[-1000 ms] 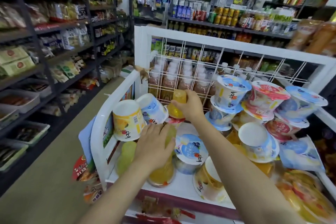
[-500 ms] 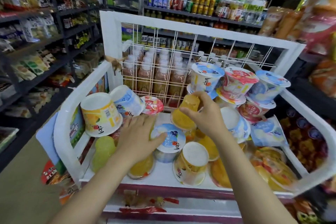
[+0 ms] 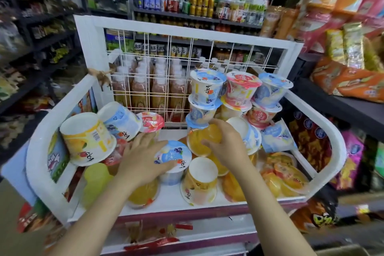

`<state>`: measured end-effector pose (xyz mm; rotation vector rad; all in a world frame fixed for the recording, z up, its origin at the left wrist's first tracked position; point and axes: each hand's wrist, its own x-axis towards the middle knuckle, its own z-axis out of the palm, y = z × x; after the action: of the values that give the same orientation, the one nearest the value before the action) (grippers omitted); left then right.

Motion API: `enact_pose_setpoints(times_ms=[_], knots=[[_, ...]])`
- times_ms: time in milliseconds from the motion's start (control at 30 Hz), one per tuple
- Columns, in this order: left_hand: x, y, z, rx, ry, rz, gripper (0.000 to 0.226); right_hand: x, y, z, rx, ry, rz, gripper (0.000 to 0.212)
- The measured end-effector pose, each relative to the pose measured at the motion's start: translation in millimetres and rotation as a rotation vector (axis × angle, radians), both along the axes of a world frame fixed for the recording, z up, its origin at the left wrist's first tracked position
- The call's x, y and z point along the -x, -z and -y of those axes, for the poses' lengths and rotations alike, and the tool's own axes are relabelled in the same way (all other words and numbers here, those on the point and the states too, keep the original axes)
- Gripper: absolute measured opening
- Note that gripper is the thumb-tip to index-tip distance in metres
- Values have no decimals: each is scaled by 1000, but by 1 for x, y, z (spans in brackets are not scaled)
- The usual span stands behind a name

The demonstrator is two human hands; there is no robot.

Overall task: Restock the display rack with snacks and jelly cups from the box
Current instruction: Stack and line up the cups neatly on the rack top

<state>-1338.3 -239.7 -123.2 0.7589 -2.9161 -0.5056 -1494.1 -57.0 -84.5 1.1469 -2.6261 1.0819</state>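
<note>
Nearest, the left hand [image 3: 143,159] lies with spread fingers on a blueberry-lidded jelly cup [image 3: 174,161] standing in the white display rack [image 3: 39,164]. Just beyond, the right hand [image 3: 225,143] grasps an orange jelly cup [image 3: 200,141]. It should be set flat and clear of the leaning stacked cups [image 3: 207,97] behind.

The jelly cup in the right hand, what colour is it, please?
Translucent orange jelly cup, clearest in the head view.

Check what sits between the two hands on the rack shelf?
Head view: the upright blueberry-lidded jelly cup sits between them; left hand touches its lid, right hand holds an orange jelly cup.
</note>
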Motion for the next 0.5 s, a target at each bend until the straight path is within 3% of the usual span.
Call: enact_pose_setpoints(times_ms=[100,233,333,500], knots=[[0,1,1,-10,-4,-18,98,0,4,-3,-21,9,-125,50],[0,1,1,-6,-4,-26,80,3,10,-6,-186,35,-260,42],[1,1,1,-2,-4,-25,78,0,16,2,-305,20,-249,36],[0,2,2,-16,-6,-41,79,-7,14,8,-53,-103,-92,38]])
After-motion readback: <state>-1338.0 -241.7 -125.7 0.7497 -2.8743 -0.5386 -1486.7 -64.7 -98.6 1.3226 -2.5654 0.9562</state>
